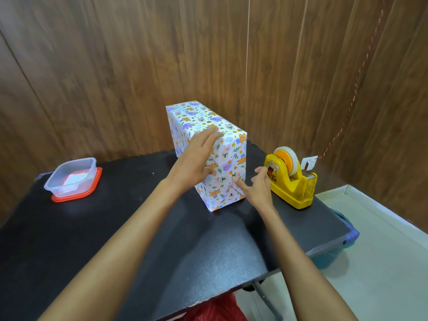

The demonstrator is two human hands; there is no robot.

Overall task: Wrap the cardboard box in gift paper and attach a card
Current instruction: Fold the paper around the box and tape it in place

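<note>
Pressing left hand (196, 158), fingers straight and together, against tall box wrapped in white cartoon-print paper (196, 117), standing on black table (115, 228). Touching its end flap with index fingertip of right hand (257, 186), other fingers loosely curled.

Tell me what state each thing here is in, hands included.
gift-wrapped box: upright on the table, paper covering every visible side, end flaps folded in.
left hand: open, flat against the box's near end.
right hand: open, fingertip touching the folded end.
tape dispenser: roll loaded, standing beside the box.
plastic container: uncovered, sitting on its red lid.
</note>
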